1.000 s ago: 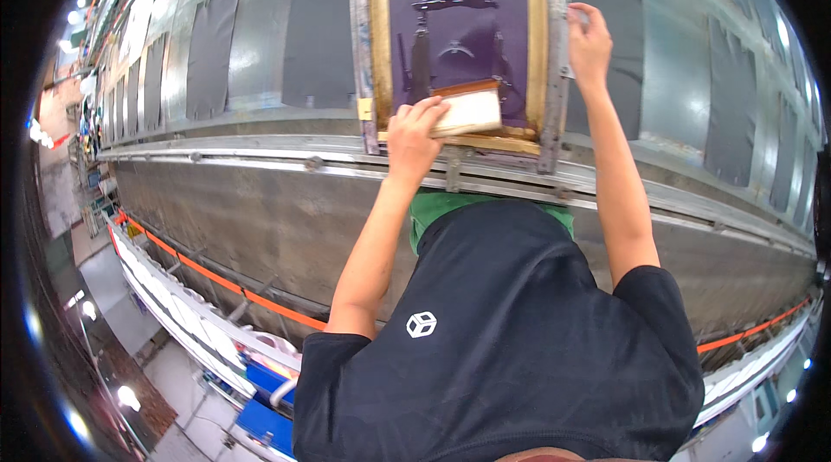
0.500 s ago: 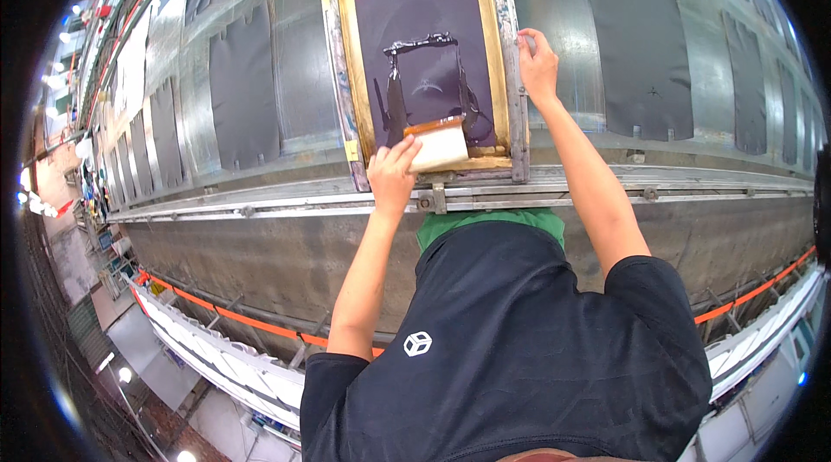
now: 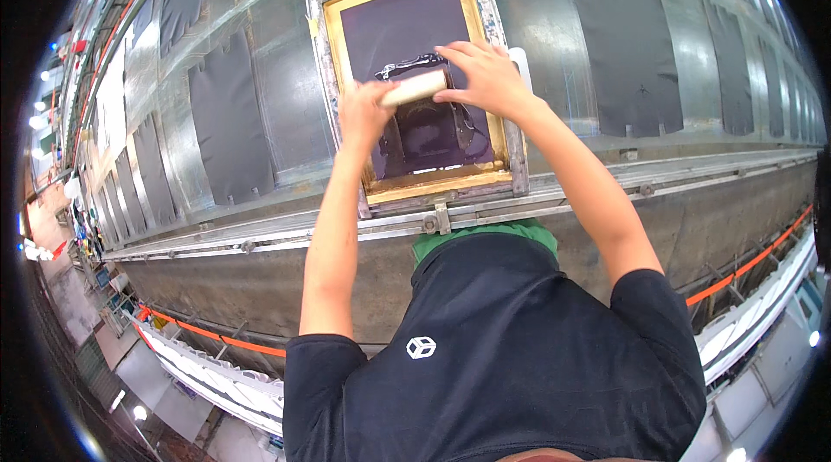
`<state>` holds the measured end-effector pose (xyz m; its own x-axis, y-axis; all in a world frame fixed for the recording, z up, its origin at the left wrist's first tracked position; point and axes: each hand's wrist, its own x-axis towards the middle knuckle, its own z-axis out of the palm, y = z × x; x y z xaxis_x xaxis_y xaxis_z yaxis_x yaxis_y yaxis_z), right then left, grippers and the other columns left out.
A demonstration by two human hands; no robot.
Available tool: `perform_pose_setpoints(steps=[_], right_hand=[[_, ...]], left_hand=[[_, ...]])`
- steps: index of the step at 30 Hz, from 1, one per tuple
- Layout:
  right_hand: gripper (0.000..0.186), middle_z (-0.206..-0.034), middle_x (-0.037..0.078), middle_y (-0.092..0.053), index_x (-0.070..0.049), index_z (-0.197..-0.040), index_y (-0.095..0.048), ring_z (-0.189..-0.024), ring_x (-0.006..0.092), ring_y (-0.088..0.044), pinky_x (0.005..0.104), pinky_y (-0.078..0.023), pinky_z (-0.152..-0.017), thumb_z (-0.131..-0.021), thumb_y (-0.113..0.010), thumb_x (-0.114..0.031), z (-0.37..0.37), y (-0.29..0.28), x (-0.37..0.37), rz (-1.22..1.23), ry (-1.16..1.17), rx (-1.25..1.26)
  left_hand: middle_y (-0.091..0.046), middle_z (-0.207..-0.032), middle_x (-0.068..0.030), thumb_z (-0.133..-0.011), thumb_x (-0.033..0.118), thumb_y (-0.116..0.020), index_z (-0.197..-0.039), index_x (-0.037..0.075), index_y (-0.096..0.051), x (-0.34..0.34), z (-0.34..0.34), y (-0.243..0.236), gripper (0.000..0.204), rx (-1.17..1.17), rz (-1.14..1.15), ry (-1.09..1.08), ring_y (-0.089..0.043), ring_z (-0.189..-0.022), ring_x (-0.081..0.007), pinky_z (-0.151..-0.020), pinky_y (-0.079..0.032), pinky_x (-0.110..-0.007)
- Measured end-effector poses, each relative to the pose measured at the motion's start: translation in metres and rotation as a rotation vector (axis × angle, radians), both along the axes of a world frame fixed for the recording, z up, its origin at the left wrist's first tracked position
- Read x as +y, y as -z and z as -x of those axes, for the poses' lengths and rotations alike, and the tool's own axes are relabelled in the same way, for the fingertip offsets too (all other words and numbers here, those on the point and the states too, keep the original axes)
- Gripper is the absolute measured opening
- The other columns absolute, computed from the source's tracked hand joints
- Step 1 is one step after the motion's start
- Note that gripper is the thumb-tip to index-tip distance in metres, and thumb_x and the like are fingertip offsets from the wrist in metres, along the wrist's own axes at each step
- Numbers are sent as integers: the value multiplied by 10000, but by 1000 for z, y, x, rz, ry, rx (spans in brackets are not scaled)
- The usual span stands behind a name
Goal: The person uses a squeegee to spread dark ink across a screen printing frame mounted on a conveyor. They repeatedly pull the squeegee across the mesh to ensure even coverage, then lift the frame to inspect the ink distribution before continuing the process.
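Observation:
A silk screen frame (image 3: 516, 155) lies on the long table, its dark purple mesh (image 3: 402, 20) bordered in yellow-brown. Across the middle of the mesh is a squeegee (image 3: 417, 89) with a pale handle; its blade is hidden. My left hand (image 3: 365, 111) is closed round the squeegee's left end. At the right end, my right hand (image 3: 492, 81) has its fingers spread, thumb and forefinger apart around the handle's tip. Glossy dark ink (image 3: 415, 64) lies in a ridge beyond the squeegee, and wet streaks cover the mesh nearer me.
Dark fabric panels (image 3: 229, 120) lie in a row along the table (image 3: 541, 38), with more panels (image 3: 628, 46) to the right. A metal rail (image 3: 597, 178) with clamps runs along the near edge. Below it stretches an orange strip (image 3: 216, 334).
The squeegee has moved away from me, up the mesh, in my left hand. My right hand has left the frame's right edge and come over to the squeegee's right end.

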<state>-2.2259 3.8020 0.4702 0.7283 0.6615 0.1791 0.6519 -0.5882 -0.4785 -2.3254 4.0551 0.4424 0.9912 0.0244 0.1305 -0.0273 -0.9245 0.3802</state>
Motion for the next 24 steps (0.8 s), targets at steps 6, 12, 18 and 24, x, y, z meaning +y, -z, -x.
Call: perform_pose_setpoints(steps=[6,12,18,24], right_hand=[[476,-1204,80,-677,-59,-1200,-685,-1091,293,-595,424,-468,-964,-734,-775,-98,32,53,14,-24,-19,66],[518,-1230,88,-658,-53,-1203,-683,-1087,306,-594,433,-471,-992,-697,-793,-52,120,35,-17,-26,-7,228],[335,-1114,78,-667,-65,-1110,-693,-1039,300,-598,415,-475,-914,-776,-700,-72,23,37,20,-162,1,-61],[295,-1081,136,-680,-44,-1077,-697,-1029,345,-622,456,-472,-905,-782,-686,-57,39,61,13,-191,-25,49]], left_hand=[[-747,-998,46,-696,96,-797,-1030,228,-799,-14,6,12,359,-6,-98,-24,-631,-913,-228,-840,-507,-381],[-752,-1065,82,-676,-1,-719,-1081,263,-784,-44,95,3,488,74,-65,-33,-607,-864,-211,-735,-444,-377],[-756,-1053,64,-710,141,-805,-1042,245,-798,-6,0,10,349,-72,-47,-40,-608,-921,-227,-824,-472,-388],[-756,-1010,29,-771,115,-724,-1025,217,-807,-10,1,5,286,98,-138,35,-628,-926,-236,-818,-499,-401]])
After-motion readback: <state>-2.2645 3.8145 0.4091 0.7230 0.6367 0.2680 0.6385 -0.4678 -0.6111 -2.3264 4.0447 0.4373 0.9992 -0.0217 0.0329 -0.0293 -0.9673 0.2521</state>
